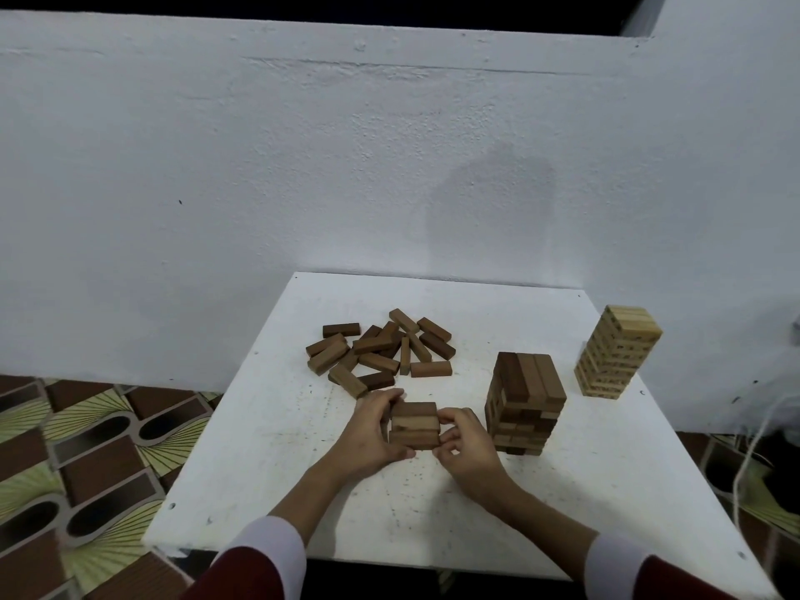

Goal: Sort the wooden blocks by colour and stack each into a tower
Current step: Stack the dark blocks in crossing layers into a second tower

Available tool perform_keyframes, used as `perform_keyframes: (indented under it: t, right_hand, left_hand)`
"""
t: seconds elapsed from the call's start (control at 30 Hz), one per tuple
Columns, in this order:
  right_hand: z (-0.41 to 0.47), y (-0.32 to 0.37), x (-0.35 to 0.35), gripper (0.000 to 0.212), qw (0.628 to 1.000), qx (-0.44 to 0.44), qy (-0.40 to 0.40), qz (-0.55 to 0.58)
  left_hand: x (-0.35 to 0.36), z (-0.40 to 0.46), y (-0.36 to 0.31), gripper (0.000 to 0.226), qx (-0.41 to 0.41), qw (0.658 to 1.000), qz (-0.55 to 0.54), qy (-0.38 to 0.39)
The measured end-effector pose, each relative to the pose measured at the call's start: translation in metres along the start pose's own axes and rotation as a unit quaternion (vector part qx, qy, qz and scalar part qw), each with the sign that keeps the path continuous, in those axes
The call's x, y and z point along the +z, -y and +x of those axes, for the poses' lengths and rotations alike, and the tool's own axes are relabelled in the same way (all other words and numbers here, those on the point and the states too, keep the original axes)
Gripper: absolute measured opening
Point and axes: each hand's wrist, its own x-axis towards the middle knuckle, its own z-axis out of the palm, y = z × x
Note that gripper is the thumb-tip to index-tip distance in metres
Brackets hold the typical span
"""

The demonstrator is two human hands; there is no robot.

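Three brown blocks (414, 424) lie side by side as one row near the front middle of the white table (268, 443). My left hand (368, 430) grips the row's left end and my right hand (465, 443) grips its right end, fingers curled round it. Behind them lies a loose pile of brown blocks (381, 352). Just right of my hands stands a brown tower (524, 402). A taller tower of light-coloured blocks (617, 350) stands at the table's far right edge.
A white wall (389, 166) rises right behind the table. Patterned floor tiles (86, 448) show on the left. A pale cord (753, 443) hangs off the table's right side beside a dark object on the floor.
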Motion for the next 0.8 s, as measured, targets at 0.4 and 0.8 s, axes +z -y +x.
perform_keyframes:
  t: [0.4, 0.8]
  right_hand:
    - [-0.0008, -0.0029, 0.0045, 0.043, 1.0, 0.016, -0.022, 0.002]
    - [-0.0021, -0.001, 0.0053, 0.043, 0.999, 0.027, -0.03, -0.003]
  left_hand:
    - [0.0011, -0.0006, 0.0035, 0.087, 0.0, 1.0, -0.018, -0.006]
    - [0.0025, -0.0012, 0.0021, 0.089, -0.004, 1.0, -0.012, -0.01]
